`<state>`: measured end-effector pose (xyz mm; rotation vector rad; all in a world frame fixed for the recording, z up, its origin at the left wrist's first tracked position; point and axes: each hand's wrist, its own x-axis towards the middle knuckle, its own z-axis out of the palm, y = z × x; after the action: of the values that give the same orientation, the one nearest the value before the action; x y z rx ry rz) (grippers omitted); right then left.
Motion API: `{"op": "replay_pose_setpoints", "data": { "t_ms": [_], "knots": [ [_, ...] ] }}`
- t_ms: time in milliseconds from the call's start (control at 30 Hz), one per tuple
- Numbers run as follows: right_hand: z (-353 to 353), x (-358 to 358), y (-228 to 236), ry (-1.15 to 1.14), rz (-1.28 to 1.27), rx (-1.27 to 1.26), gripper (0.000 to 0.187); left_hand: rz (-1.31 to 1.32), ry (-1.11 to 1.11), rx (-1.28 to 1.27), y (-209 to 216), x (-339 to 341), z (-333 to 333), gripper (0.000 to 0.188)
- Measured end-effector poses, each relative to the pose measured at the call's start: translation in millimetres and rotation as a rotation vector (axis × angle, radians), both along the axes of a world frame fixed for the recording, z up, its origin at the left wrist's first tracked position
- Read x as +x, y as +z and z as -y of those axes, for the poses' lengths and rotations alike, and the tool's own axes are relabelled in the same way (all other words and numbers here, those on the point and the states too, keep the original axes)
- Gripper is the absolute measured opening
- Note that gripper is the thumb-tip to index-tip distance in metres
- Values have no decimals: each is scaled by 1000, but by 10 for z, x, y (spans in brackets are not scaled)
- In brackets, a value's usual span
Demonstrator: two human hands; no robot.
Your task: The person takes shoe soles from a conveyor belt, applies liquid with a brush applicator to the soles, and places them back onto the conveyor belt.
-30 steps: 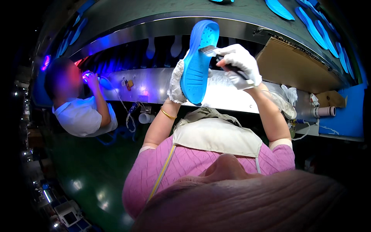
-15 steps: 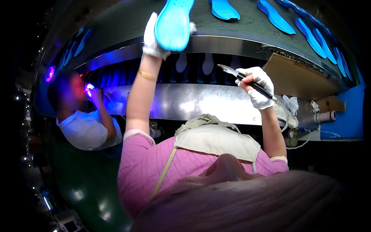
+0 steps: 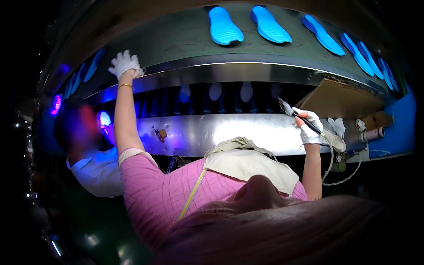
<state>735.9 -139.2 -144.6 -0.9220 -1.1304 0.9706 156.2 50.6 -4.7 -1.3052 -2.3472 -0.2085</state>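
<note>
With 12 o'clock at the top of the view, the left hand (image 3: 125, 64), in a white glove, reaches out to 10 o'clock at the edge of the dark green worktop (image 3: 176, 46); its fingers are spread and released, with nothing seen in them, and whether they touch the surface I cannot tell. The right hand (image 3: 311, 129), also gloved, is at 3 o'clock, its fingers grasping a black-handled brush (image 3: 301, 118) whose bristles point toward 10 o'clock, clear of every sole. A pale tube (image 3: 331, 161) hangs just below that hand. On the worktop, one blue sole (image 3: 224, 26) lies at 12 o'clock and a second blue sole (image 3: 270, 24) just beside it at 1 o'clock, with more blue soles (image 3: 323, 35) trailing round to 2 o'clock. Another group, the left-side soles (image 3: 94, 65), lies near the left hand at 10 o'clock. A cardboard piece (image 3: 342, 99) leans between 2 and 3 o'clock, above the metal ledge (image 3: 240, 132). A co-worker (image 3: 99, 172) sits between 8 and 9 o'clock, near a bright lamp (image 3: 104, 118).
</note>
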Motion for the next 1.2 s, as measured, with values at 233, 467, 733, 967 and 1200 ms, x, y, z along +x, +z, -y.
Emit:
{"op": "replay_pose_setpoints", "data": {
  "t_ms": [233,467,733,967,1200],
  "knots": [
    [-39,20,-314,-198,43,-139,19,21,319,109,11,-1231,203,51],
    [-90,-108,-269,-205,50,-107,21,-139,319,138,21,-2102,226,57],
    [-331,-644,78,-272,111,-397,20,-139,323,-48,-190,-3107,69,55],
    [-357,-722,-54,-194,126,-445,18,-223,145,-15,-126,-3101,103,33],
    [-500,-697,-98,-96,271,-428,15,-123,-407,353,66,-2269,287,18]
  ]
}}
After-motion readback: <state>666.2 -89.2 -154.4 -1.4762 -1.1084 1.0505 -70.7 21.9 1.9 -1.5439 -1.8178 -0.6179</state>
